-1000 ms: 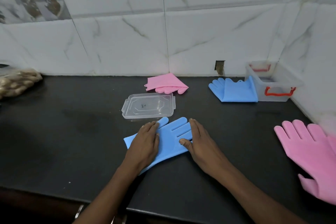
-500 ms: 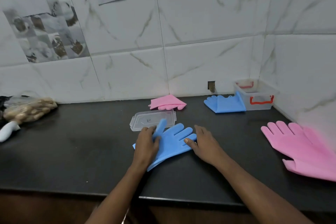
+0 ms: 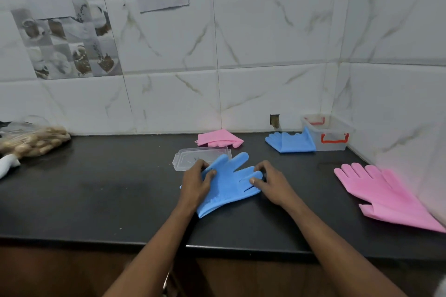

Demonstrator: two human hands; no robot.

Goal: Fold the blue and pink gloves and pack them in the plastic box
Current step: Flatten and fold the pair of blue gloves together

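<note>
A blue glove point(image 3: 229, 183) lies flat on the black counter point(image 3: 96, 200), fingers pointing up and right. My left hand point(image 3: 195, 184) presses on its left side near the thumb. My right hand point(image 3: 270, 182) pinches its fingertips at the right. A folded blue glove point(image 3: 290, 142) leans against the clear plastic box point(image 3: 330, 135) with red handles in the back right corner. A folded pink glove point(image 3: 218, 140) lies by the wall. An unfolded pink glove point(image 3: 386, 195) lies flat at the right.
The box's clear lid point(image 3: 190, 158) lies just behind the blue glove. A plastic bag of brownish items point(image 3: 33, 140) sits at the far left. Tiled walls close the back and right. The counter's front edge runs below my wrists.
The camera has tilted up, so more wall shows. My right hand has curled onto the blue glove's fingertips, and my left hand has shifted toward its thumb side.
</note>
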